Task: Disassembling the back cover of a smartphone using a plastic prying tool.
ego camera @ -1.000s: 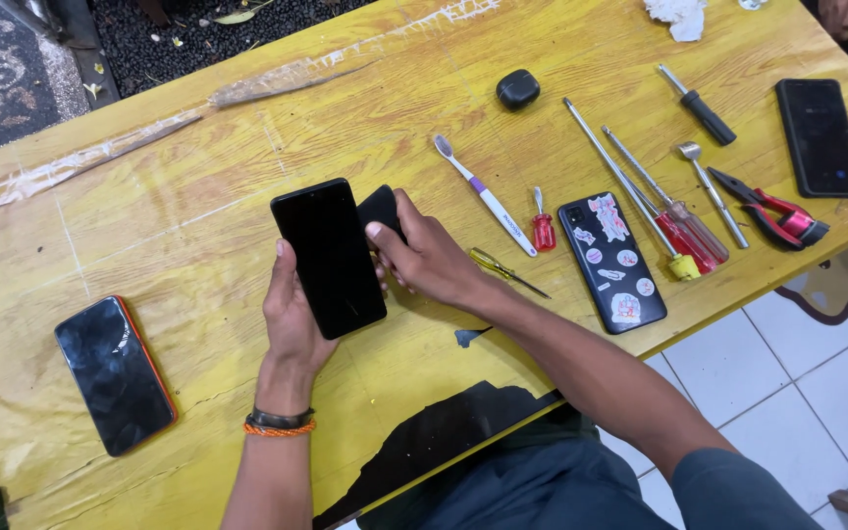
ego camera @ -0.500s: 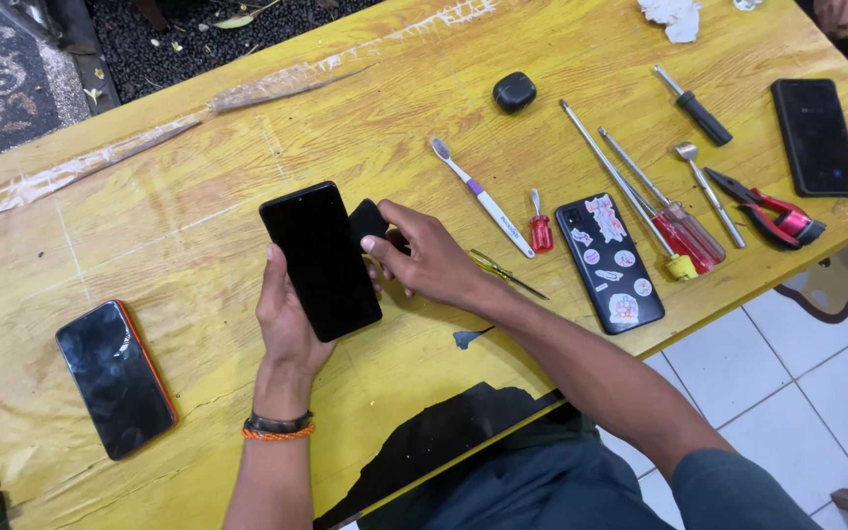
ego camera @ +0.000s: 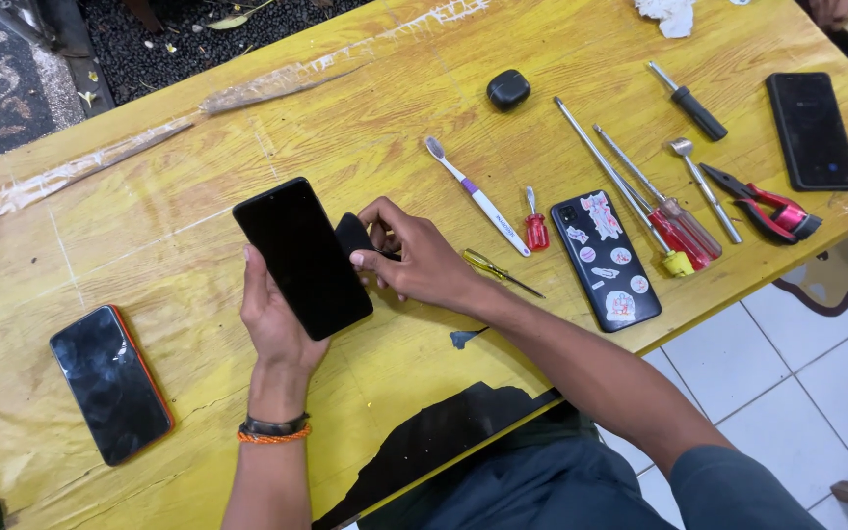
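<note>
1. Leftmost, a black phone with an orange edge (ego camera: 110, 383) lies face up on the yellow wooden table (ego camera: 149, 236), well apart from the hands.
2. Next, the left hand (ego camera: 277, 319), with an orange and dark wristband (ego camera: 274, 430) on its wrist, is closed around a black smartphone (ego camera: 301, 257). It cradles the phone from behind and below, fingers curled round the left edge, and holds it tilted with the dark screen facing up, just above the table.
3. Just right of that phone, the right hand (ego camera: 419, 260) pinches a small black piece (ego camera: 353, 236) between thumb and fingertips. The piece touches the phone's right edge; what kind of piece it is cannot be told.
4. Beside the right hand lies a thin yellow-handled screwdriver (ego camera: 498, 270), and a little farther on a white toothbrush (ego camera: 478, 194) and a short red screwdriver (ego camera: 536, 224).
5. Above these, near the far edge, sits a small dark rounded case (ego camera: 507, 89).
6. Right again, a black phone with stickers on its back (ego camera: 606, 258) lies face down near the table's front edge.
7. Past it lie two long screwdrivers with red handles (ego camera: 679, 231), a metal-tipped tool (ego camera: 704, 186), a black-handled screwdriver (ego camera: 689, 100) and red-handled pliers (ego camera: 768, 208).
8. Rightmost, another black phone (ego camera: 812, 128) lies flat near the corner.
</note>
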